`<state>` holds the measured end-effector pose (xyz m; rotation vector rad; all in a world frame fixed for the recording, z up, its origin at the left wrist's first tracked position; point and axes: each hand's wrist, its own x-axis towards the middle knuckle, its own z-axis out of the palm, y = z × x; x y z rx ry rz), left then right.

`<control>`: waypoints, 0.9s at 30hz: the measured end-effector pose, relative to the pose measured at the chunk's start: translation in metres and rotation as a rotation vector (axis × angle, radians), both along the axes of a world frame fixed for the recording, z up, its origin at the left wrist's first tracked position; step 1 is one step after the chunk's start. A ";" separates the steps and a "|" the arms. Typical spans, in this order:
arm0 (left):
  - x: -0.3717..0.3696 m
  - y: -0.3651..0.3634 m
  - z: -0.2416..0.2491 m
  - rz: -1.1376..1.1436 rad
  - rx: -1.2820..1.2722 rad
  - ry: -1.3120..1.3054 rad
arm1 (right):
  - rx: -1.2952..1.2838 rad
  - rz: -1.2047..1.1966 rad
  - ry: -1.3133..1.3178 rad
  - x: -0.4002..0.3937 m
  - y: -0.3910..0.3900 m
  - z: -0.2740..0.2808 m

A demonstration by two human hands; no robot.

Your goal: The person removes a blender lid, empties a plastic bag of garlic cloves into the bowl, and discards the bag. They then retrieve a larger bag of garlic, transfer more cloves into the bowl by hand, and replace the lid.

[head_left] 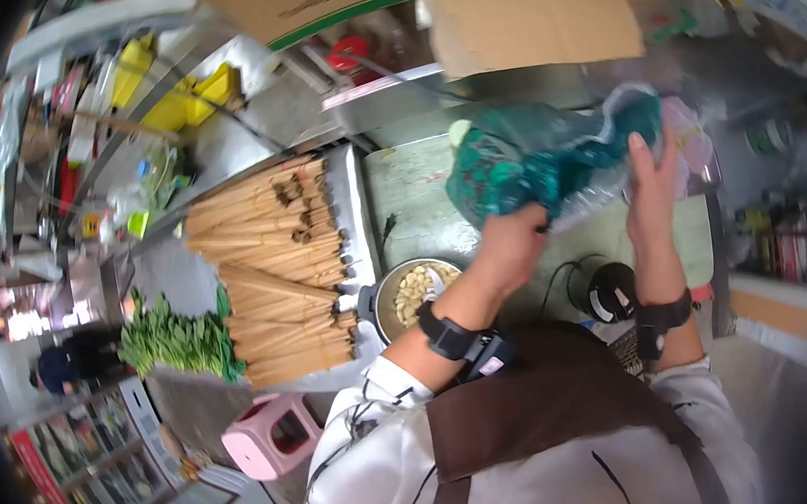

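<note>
A teal-green plastic bag (563,157), crumpled and partly see-through, lies across the green-grey worktop with its bulging end to the left. Closed on its near edge is my left hand (516,246). My right hand (653,183) grips the bag's right end, thumb and fingers pointing up around the plastic. What the bag holds is hard to make out; something dark green shows through. Just left of my left forearm sits a pot (382,307) of pale peeled garlic cloves (414,289), with a light-coloured utensil in it.
Long brown stick-like pieces (275,268) are piled on the left, beside leafy greens (177,335). Cardboard boxes (535,9) stand at the back. A round black object (612,289) with a cable is near my right forearm. A pink stool (270,435) stands lower left.
</note>
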<state>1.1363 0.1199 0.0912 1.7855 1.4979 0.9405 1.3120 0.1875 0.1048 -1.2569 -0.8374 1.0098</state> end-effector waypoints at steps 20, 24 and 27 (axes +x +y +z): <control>-0.053 0.019 -0.040 -0.152 -0.436 -1.893 | -0.178 0.397 0.936 -0.038 0.057 -0.059; -0.066 0.018 -0.023 0.028 -0.457 -1.932 | -0.050 0.442 0.994 -0.068 0.083 -0.062; -0.069 0.016 -0.031 -0.096 -0.389 -1.960 | -0.121 0.233 0.835 -0.079 0.097 -0.058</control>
